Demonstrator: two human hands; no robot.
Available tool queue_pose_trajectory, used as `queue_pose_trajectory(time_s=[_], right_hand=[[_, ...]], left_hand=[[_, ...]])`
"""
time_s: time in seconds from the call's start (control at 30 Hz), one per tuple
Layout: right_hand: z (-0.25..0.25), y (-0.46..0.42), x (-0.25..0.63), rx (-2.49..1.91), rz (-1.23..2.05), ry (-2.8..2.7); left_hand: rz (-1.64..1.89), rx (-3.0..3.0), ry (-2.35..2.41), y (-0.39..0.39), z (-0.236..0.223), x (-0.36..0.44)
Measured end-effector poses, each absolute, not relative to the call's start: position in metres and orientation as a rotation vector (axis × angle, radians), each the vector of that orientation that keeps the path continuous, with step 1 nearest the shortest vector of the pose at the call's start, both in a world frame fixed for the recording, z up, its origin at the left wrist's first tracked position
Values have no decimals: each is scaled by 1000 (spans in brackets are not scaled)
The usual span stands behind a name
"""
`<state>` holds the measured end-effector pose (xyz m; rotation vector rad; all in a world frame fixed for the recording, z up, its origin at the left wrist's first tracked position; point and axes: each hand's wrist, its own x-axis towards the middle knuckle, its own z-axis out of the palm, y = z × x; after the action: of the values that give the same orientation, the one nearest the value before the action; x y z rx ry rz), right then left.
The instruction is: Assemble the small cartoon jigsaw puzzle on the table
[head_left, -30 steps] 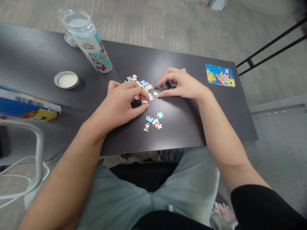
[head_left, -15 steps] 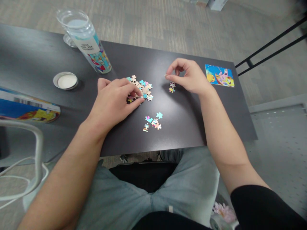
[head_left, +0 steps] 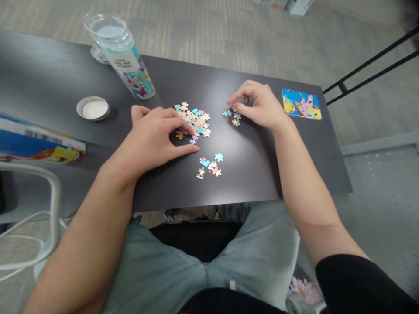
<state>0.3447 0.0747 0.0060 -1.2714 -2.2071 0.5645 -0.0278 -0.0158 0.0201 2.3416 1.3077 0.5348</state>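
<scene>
My left hand (head_left: 157,137) rests at the left edge of a heap of small jigsaw pieces (head_left: 193,117), thumb and fingers apart. A pink-and-purple jigsaw piece (head_left: 194,139) lies between its fingertips and thumb on the tabletop. Just above a small group of jigsaw pieces (head_left: 236,120), my right hand (head_left: 253,104) has its thumb and index finger slightly apart, with nothing seen between them. A light-blue jigsaw piece (head_left: 227,113) lies left of that group. Nearer my lap is another cluster of several pieces (head_left: 212,167).
A clear printed tube (head_left: 131,65) stands at the back left, near a round metal lid (head_left: 93,108) and a second lid (head_left: 99,55). Left lies a printed blue tube (head_left: 42,139). A picture card (head_left: 301,104) lies at the right of the dark table (head_left: 255,174).
My right hand has let go of a piece, now lying beside the small group on the right. My left thumb has moved away from its fingers, showing a pink piece.
</scene>
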Motion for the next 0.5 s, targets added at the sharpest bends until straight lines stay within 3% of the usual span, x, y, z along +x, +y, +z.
queue_pose_trajectory(time_s=[0.2, 0.5], right_hand=[[4, 74, 341, -1290, 496, -2256], [11, 56, 307, -1110, 694, -2391]], left_hand=[[499, 2279, 1305, -16, 26, -29], [552, 2285, 1205, -18, 21, -22]])
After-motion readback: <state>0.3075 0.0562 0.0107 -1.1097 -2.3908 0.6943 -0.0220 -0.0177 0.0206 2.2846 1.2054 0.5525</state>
